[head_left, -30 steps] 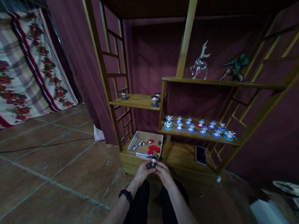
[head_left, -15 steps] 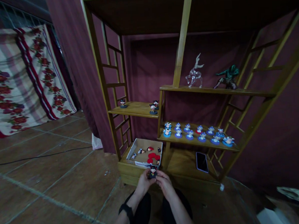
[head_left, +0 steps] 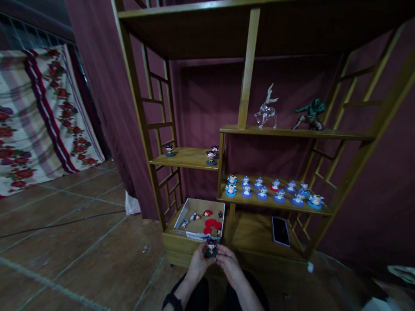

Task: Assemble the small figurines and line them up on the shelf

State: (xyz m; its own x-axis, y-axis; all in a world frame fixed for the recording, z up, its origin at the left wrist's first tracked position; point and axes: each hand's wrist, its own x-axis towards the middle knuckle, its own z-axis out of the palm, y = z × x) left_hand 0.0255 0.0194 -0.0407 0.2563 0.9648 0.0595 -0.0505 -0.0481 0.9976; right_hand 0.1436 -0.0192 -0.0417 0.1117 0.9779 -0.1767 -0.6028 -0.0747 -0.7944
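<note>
Between both hands, low in front of the wooden shelf unit, is a small figurine with dark hair and a dark base. My left hand grips it from the left and my right hand from the right, fingers closed at its base. Just beyond sits a shallow cardboard box on the bottom board, holding several loose figurine pieces and red round bases. Similar dark-haired figurines stand on the left shelf: one at its left end, two close together at its right end.
Two rows of blue-and-white figurines fill the lower right shelf. Above them stand a clear glass deer and a green-and-brown statue. A phone lies on the bottom board. A purple curtain hangs at left; a cable crosses the floor.
The camera view has tilted slightly upward, so the shelf unit appears lower. Both hands still hold the same figurine, in nearly the same pose.
</note>
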